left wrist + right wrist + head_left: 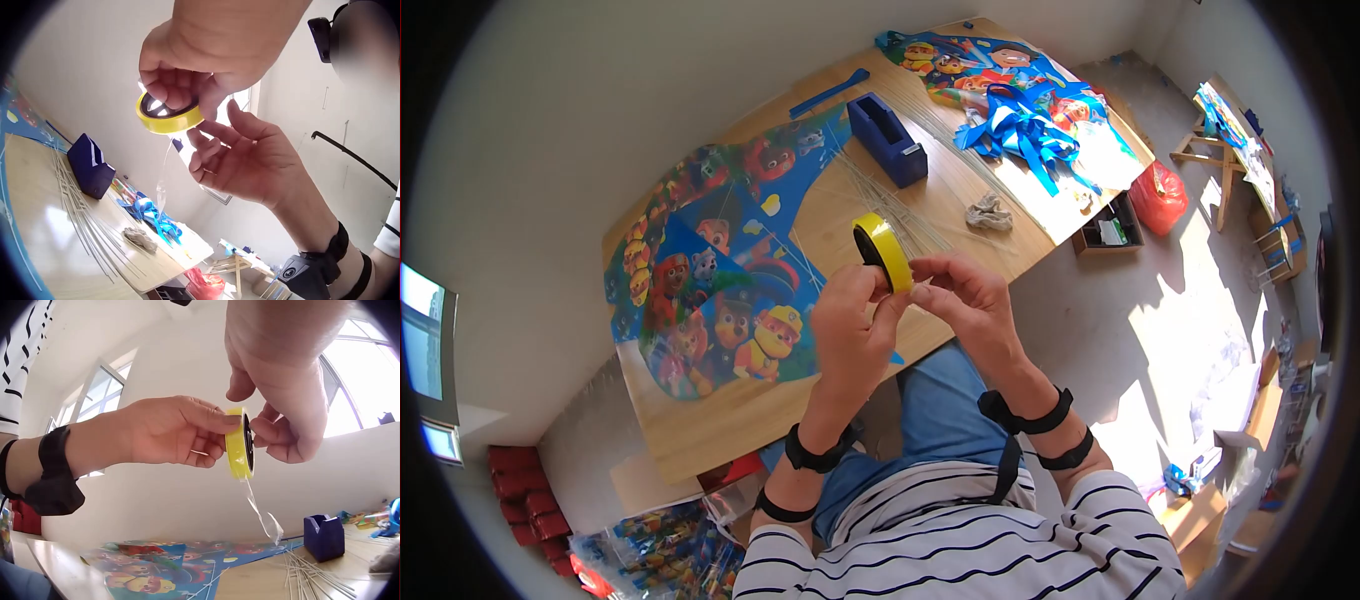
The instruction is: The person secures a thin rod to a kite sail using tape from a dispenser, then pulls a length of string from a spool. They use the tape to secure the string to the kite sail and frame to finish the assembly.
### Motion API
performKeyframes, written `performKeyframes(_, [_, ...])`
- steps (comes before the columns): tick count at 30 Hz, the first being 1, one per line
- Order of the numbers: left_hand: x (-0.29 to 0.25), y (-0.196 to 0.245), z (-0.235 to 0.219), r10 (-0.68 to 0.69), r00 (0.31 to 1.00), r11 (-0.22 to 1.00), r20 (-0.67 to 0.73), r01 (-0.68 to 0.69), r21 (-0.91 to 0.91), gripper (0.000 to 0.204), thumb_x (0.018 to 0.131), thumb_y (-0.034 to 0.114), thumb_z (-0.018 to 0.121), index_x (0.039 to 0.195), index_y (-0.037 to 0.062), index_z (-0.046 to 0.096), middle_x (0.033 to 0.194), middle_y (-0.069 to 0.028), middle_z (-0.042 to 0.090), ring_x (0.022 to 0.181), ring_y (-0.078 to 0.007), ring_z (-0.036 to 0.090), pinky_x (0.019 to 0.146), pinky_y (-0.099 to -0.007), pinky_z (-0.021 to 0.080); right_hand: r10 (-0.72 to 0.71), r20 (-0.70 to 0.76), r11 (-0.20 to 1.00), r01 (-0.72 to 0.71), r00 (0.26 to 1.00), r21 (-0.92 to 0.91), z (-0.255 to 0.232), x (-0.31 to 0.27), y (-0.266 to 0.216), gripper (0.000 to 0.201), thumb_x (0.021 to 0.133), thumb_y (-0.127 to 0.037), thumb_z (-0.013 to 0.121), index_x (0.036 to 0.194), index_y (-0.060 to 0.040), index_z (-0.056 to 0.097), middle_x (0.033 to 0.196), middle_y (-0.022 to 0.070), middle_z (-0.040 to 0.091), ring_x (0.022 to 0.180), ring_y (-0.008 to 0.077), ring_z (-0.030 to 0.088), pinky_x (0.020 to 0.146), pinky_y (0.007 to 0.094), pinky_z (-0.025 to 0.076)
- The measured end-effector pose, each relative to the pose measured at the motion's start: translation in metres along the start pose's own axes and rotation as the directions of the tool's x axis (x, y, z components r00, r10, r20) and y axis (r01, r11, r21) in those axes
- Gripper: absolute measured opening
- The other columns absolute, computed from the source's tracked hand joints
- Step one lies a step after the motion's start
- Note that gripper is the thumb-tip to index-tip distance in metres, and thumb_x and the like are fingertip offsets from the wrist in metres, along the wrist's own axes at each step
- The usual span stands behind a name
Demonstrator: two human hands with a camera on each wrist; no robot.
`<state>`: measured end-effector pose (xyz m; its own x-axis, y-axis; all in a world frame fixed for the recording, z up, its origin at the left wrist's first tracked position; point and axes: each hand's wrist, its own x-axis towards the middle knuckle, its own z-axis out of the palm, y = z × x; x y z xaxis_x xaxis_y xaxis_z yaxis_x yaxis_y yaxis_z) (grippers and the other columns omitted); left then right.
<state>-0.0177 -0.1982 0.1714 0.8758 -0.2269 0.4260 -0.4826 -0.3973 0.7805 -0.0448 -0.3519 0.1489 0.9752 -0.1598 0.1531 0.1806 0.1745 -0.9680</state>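
Note:
My left hand grips a roll of yellow tape, its fingers inside the dark core and thumb on the outer face. The roll is held up on edge above the near side of the table. From its underside a crumpled clear strip dangles. Close to the roll's other side is my right hand, fingers loosely bent, fingertips right at the tape's edge, thumb and forefinger apart. Below lies a blue sheet printed with cartoon puppies. Behind the roll stands a dark blue tape dispenser.
Thin pale rods lie across the wooden table. At the far right are blue ribbons on another printed sheet, and a crumpled beige cloth. A red plastic bag and an open box stand beyond the table's edge.

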Motion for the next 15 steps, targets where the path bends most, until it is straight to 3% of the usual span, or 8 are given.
performKeyframes(3, [0.003, 0.000, 0.011, 0.105, 0.993, 0.986, 0.045, -0.110, 0.128, 0.018, 0.080, 0.004, 0.076, 0.093, -0.0004, 0.064, 0.085, -0.0078, 0.066, 0.076, -0.0171, 0.062, 0.069, -0.0278, 0.047, 0.016, -0.025, 1.000, -0.015, 1.000, 0.019, 0.003, 0.007, 0.002, 0.019, 0.085, -0.009, 0.071, 0.098, 0.0046, 0.067, 0.084, 0.0026, 0.063, 0.074, 0.0078, 0.056, 0.068, 0.0228, 0.046])
performKeyframes(6, [0.004, -0.007, 0.015, -0.066, 0.996, 0.995, 0.066, 0.071, -0.068, 0.021, 0.078, 0.004, 0.078, 0.094, 0.0006, 0.065, 0.087, -0.0068, 0.066, 0.080, -0.0153, 0.062, 0.070, -0.0273, 0.048, 0.057, -0.016, 0.998, -0.057, 0.998, -0.003, -0.002, 0.014, 0.005, 0.015, 0.087, -0.009, 0.070, 0.095, 0.0037, 0.067, 0.082, 0.0002, 0.062, 0.073, 0.0061, 0.054, 0.065, 0.0224, 0.044])
performKeyframes(12, [0.002, -0.039, -0.001, -0.174, 0.979, 0.975, -0.108, 0.156, -0.157, 0.025, 0.081, 0.004, 0.078, 0.102, 0.0000, 0.064, 0.095, -0.0052, 0.068, 0.084, -0.0124, 0.062, 0.079, -0.0251, 0.050, 0.116, 0.061, 0.982, -0.124, 0.991, 0.140, -0.022, 0.032, 0.012, 0.014, 0.089, -0.013, 0.068, 0.093, 0.0000, 0.068, 0.079, -0.0026, 0.061, 0.073, 0.0041, 0.050, 0.067, 0.0200, 0.039])
performKeyframes(15, [0.012, -0.045, -0.001, -0.328, 0.941, 0.834, -0.079, 0.249, -0.493, 0.025, 0.087, 0.009, 0.073, 0.107, -0.0022, 0.064, 0.102, -0.0062, 0.067, 0.091, -0.0128, 0.062, 0.079, -0.0265, 0.050, 0.121, 0.206, 0.949, -0.174, 0.971, 0.264, -0.028, 0.035, 0.013, 0.016, 0.088, -0.014, 0.069, 0.094, 0.0003, 0.068, 0.082, -0.0016, 0.061, 0.074, 0.0049, 0.049, 0.069, 0.0203, 0.038])
